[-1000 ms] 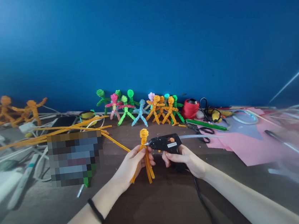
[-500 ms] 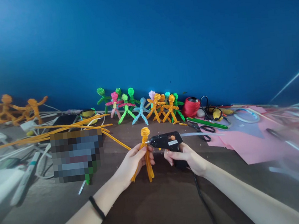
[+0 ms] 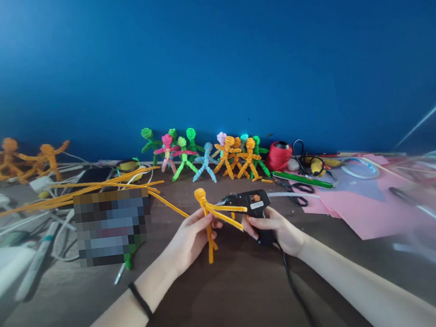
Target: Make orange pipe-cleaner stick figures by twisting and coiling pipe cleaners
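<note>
An orange pipe-cleaner figure (image 3: 200,197) with a coiled head is pinched below the neck by my left hand (image 3: 193,234). Two of its stems stick out to the right, and others hang down under my fingers. My right hand (image 3: 275,229) is wrapped round the handle of a black hot glue gun (image 3: 252,203), a pale glue stick (image 3: 294,193) jutting from its back. Its nozzle points left, close to the figure's neck; the stems partly overlap it, and I cannot tell whether they touch.
Finished pipe-cleaner figures (image 3: 204,163) stand along the blue wall. Loose orange pipe cleaners (image 3: 98,187) and a blurred-out device (image 3: 111,233) lie at left. Scissors (image 3: 304,195), a green pen (image 3: 304,180) and pink paper (image 3: 365,215) lie at right. The gun's black cord (image 3: 295,286) runs toward me.
The figure has shifted slightly left and tilted, and two of its stems now point right instead of hanging down. The glue gun has moved slightly right, away from the neck.
</note>
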The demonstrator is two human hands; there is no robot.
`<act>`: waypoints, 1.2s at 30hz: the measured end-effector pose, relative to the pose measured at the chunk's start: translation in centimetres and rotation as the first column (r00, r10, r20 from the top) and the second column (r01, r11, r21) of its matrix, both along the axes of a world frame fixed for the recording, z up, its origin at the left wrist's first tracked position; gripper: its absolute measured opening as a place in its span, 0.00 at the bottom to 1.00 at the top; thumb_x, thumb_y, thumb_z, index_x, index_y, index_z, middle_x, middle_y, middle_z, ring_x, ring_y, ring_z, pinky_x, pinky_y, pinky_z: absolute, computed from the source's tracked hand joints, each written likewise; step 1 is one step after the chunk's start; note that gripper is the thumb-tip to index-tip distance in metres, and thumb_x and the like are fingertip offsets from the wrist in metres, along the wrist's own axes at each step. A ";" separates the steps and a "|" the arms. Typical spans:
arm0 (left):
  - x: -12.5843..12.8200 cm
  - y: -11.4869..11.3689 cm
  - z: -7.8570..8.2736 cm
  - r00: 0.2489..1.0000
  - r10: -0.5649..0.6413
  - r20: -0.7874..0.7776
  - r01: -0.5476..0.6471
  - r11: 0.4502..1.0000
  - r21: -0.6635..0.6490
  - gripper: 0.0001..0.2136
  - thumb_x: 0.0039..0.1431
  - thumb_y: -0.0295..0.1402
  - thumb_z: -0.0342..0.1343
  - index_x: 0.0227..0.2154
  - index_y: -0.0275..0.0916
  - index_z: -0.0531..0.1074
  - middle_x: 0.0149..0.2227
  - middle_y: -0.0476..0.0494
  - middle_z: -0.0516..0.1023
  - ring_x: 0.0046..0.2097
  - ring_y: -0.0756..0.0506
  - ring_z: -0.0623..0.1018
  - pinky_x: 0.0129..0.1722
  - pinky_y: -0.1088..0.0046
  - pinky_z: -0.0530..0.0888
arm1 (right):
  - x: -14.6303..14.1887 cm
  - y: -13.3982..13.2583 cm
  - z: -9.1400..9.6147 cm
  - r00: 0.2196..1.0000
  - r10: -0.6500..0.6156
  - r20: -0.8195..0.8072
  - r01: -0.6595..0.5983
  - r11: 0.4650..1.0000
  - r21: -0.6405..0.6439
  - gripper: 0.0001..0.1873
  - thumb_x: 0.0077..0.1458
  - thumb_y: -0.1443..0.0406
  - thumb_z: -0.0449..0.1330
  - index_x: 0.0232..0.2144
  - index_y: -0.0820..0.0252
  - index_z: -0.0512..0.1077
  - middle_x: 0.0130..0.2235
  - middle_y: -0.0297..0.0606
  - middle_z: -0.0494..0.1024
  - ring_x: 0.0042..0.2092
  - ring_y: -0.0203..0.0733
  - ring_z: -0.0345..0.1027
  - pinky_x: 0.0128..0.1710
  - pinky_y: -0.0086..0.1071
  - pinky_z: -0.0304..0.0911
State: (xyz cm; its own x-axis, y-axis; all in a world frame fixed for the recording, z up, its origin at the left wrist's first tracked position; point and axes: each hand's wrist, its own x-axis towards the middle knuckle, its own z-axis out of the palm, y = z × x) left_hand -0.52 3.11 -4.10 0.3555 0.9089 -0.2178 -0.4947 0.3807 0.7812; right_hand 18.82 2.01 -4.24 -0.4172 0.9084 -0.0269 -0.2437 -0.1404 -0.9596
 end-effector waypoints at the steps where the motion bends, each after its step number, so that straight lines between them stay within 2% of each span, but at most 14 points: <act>1: 0.1 -0.1 0.0 1.000 -0.009 -0.012 0.009 1.000 0.016 0.02 0.47 0.23 0.58 0.26 0.33 0.72 0.25 0.47 0.71 0.27 0.52 0.70 0.22 0.80 0.62 | 0.1 0.0 -0.1 1.000 -0.004 0.002 0.004 1.000 -0.005 0.12 0.45 0.60 0.59 0.22 0.62 0.63 0.20 0.32 0.63 0.22 0.32 0.53 0.22 0.28 0.47; 6: 0.3 -0.3 0.3 0.993 -0.056 -0.102 0.065 0.994 0.093 0.06 0.46 0.24 0.58 0.30 0.32 0.74 0.24 0.45 0.73 0.23 0.55 0.68 0.17 0.82 0.59 | 0.3 0.2 -0.3 0.999 0.012 0.031 -0.013 0.998 0.055 0.14 0.49 0.61 0.56 0.18 0.63 0.63 0.21 0.33 0.63 0.23 0.32 0.53 0.24 0.28 0.48; 10: 0.2 -0.3 0.3 0.991 -0.060 -0.123 0.073 0.992 0.104 0.09 0.46 0.24 0.58 0.33 0.33 0.74 0.23 0.45 0.74 0.20 0.55 0.69 0.14 0.83 0.58 | 0.3 0.1 -0.2 0.999 0.027 0.030 -0.029 0.997 0.069 0.13 0.49 0.61 0.56 0.19 0.63 0.63 0.21 0.33 0.63 0.23 0.31 0.52 0.23 0.28 0.47; 18: 0.2 -0.3 0.3 0.979 -0.079 -0.187 0.100 0.990 0.103 0.11 0.46 0.25 0.58 0.36 0.34 0.73 0.37 0.38 0.77 0.22 0.51 0.75 0.09 0.85 0.60 | 0.0 0.0 0.3 0.998 0.042 0.053 -0.045 0.997 0.064 0.13 0.48 0.62 0.57 0.18 0.64 0.63 0.20 0.32 0.63 0.22 0.31 0.53 0.23 0.29 0.47; 29: 0.1 -0.4 0.5 0.968 -0.108 -0.225 0.134 0.986 0.101 0.12 0.47 0.26 0.58 0.38 0.32 0.70 0.43 0.35 0.74 0.28 0.48 0.78 0.13 0.85 0.65 | 0.0 0.1 0.2 0.999 0.025 0.044 -0.028 0.998 0.063 0.12 0.47 0.63 0.58 0.19 0.64 0.63 0.19 0.32 0.64 0.21 0.30 0.53 0.23 0.28 0.47; 32: 0.1 -0.3 0.4 0.971 -0.114 -0.212 0.139 0.984 0.109 0.12 0.48 0.28 0.58 0.37 0.33 0.69 0.43 0.36 0.74 0.28 0.50 0.78 0.13 0.85 0.65 | 0.0 0.1 0.2 0.998 0.030 0.051 -0.033 0.998 0.057 0.12 0.47 0.62 0.58 0.19 0.64 0.63 0.20 0.32 0.64 0.21 0.30 0.54 0.23 0.28 0.47; 36: 0.2 -0.3 0.1 0.973 -0.094 -0.212 0.122 0.985 0.121 0.10 0.48 0.31 0.58 0.34 0.33 0.68 0.38 0.40 0.76 0.23 0.53 0.76 0.12 0.85 0.64 | 0.0 0.1 0.1 0.998 0.028 0.059 -0.030 0.999 0.039 0.11 0.46 0.61 0.59 0.21 0.64 0.64 0.20 0.32 0.64 0.22 0.31 0.55 0.22 0.28 0.48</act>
